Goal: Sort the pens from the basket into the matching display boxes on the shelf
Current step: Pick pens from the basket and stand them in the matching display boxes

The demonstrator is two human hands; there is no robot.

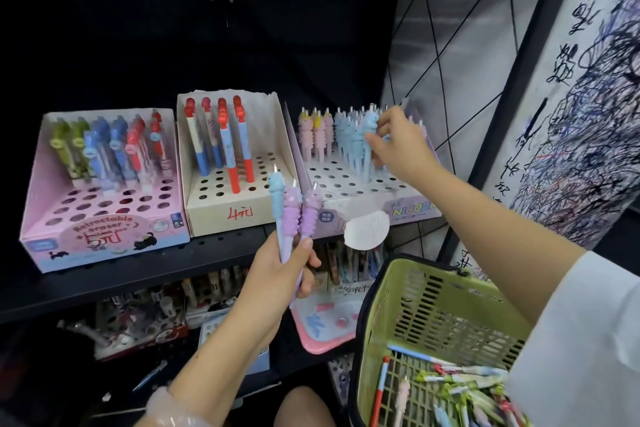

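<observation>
My left hand (281, 270) grips three unicorn pens (292, 215), one blue and two purple, upright in front of the shelf edge. My right hand (398, 146) pinches a blue unicorn pen (370, 135) that stands among the other blue ones in the unicorn display box (408, 210). Pink and blue unicorn pens fill that box's back rows. The green basket (415, 305) at lower right holds several mixed pens (460, 388).
A cream box (221, 215) with red-and-blue pens stands in the middle of the black shelf (138, 267). A pink eraser-pen box (104, 239) is at the left. More stationery fills the lower shelf. A scribbled white test sheet (581, 114) hangs at the right.
</observation>
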